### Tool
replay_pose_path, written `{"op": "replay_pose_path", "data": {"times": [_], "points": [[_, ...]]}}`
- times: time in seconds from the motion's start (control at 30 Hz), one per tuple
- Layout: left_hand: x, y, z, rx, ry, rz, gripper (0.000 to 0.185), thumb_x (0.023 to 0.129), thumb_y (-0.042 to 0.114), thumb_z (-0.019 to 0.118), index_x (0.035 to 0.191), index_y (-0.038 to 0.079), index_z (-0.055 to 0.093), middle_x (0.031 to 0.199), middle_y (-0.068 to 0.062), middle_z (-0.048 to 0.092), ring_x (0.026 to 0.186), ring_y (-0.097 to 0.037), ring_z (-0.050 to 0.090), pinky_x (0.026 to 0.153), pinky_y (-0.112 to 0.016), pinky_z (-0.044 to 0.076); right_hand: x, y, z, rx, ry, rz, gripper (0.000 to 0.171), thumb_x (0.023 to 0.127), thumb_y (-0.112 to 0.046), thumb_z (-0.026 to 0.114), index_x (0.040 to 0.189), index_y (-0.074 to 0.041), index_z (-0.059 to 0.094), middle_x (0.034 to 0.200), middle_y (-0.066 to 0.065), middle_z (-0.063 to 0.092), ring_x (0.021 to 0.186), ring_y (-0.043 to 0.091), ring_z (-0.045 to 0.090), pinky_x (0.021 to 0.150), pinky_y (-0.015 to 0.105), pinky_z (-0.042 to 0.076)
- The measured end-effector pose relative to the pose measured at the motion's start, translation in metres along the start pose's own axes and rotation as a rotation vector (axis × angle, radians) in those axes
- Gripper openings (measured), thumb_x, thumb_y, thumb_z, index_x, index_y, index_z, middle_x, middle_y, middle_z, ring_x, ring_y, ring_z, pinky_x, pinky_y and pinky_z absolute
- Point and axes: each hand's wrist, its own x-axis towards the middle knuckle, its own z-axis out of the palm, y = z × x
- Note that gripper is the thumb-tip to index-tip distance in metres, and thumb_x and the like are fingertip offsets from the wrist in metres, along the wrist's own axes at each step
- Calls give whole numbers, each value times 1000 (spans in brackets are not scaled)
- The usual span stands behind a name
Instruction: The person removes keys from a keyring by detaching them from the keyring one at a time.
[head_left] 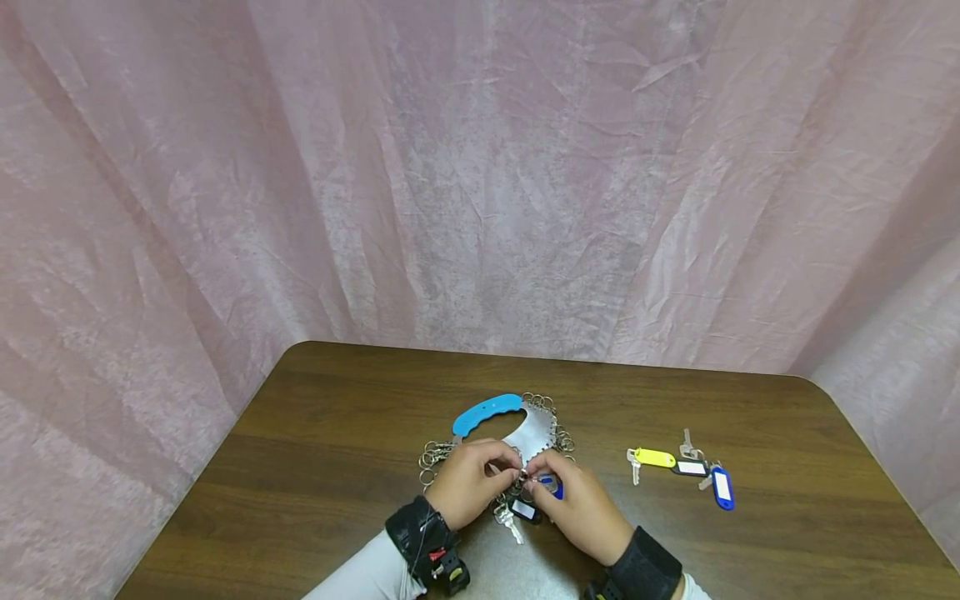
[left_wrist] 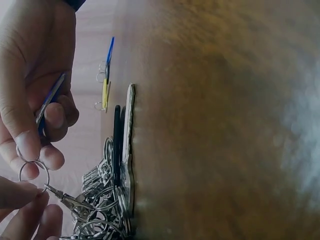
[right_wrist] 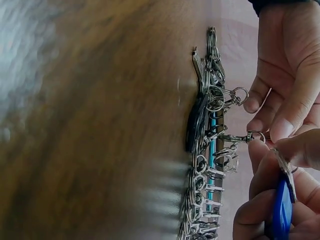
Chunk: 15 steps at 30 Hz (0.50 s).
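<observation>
A round metal key holder (head_left: 531,433) with a light blue handle (head_left: 487,410) lies on the table, its edge lined with several snap hooks and split rings. Over its near edge, my left hand (head_left: 472,479) pinches the split ring (left_wrist: 48,175) of one snap hook (right_wrist: 235,138) between thumb and fingers. Facing it, my right hand (head_left: 577,504) pinches the ring of a blue key tag (right_wrist: 283,210), with a key beside the tag; the two rings meet between my fingertips. Just below my hands, a black key tag (head_left: 523,510) and a silver key (head_left: 508,521) lie by the holder.
To the right on the brown wooden table (head_left: 337,500) lie a yellow key tag (head_left: 655,457), a black key tag (head_left: 690,467) and a blue key tag (head_left: 722,488), with keys. A pink curtain (head_left: 480,183) hangs behind the table.
</observation>
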Motion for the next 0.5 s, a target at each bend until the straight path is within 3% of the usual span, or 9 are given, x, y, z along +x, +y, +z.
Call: {"op": "replay_pose_path", "data": {"times": [0.5], "points": [[1,2,2,22,49,112,15,86,1,73,88,16,75,89,6,69,79,-1,61,71,-20,55,-1,-1,0,-88,59,-78,11,91,-15,72,95,-23,66,91,-8,72,81,-1,61,72,26,52]]}}
